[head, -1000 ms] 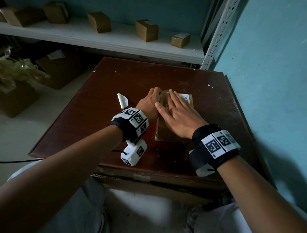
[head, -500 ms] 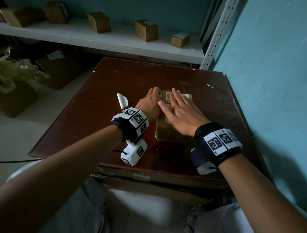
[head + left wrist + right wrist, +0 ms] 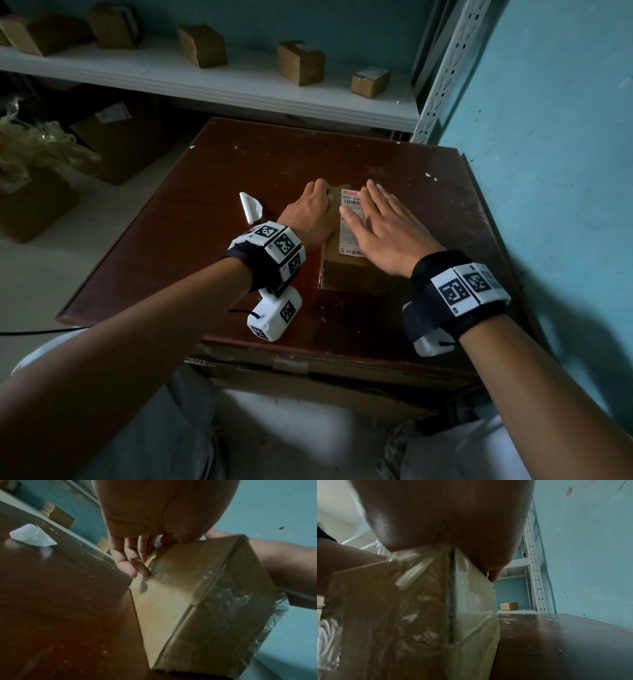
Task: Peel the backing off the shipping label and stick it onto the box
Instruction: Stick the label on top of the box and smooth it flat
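A brown cardboard box point(image 3: 346, 274) lies on the dark wooden table point(image 3: 246, 164). The white shipping label point(image 3: 351, 205) lies on the box's top, its barcode end showing. My right hand point(image 3: 385, 222) lies flat on the label with straight fingers and covers the label's right part. My left hand point(image 3: 310, 214) grips the box's left edge, its fingers point(image 3: 130, 562) down the box's side point(image 3: 171, 595). The peeled backing point(image 3: 251, 207) lies curled on the table left of the hands, and is the white curl point(image 3: 32, 536) in the left wrist view. In the right wrist view my palm sits on the taped box point(image 3: 402, 615).
A white shelf point(image 3: 212, 85) behind the table holds several small cardboard boxes point(image 3: 299, 61). A teal wall point(image 3: 555, 178) runs close along the table's right side. Larger boxes point(image 3: 120, 144) stand on the floor to the left.
My right hand has slid to the right across the label, uncovering the label's left part with the barcode. The left hand and the box have stayed in place.
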A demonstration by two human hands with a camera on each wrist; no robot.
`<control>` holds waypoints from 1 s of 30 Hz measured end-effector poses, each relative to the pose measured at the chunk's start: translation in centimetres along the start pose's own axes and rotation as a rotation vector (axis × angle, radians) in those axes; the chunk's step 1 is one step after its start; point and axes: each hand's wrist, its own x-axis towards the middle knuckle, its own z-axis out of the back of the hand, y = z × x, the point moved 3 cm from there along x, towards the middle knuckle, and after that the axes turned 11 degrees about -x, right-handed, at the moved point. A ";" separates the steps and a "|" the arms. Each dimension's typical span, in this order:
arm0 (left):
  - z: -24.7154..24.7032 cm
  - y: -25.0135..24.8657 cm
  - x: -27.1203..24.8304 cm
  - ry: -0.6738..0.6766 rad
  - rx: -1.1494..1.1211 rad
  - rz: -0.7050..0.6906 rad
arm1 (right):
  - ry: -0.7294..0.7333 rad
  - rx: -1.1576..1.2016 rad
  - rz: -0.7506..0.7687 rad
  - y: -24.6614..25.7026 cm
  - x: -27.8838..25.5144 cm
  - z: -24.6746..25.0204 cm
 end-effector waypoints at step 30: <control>-0.2 -0.5 -0.3 -0.019 -0.003 0.014 | -0.029 -0.030 0.017 -0.8 -1.5 -0.9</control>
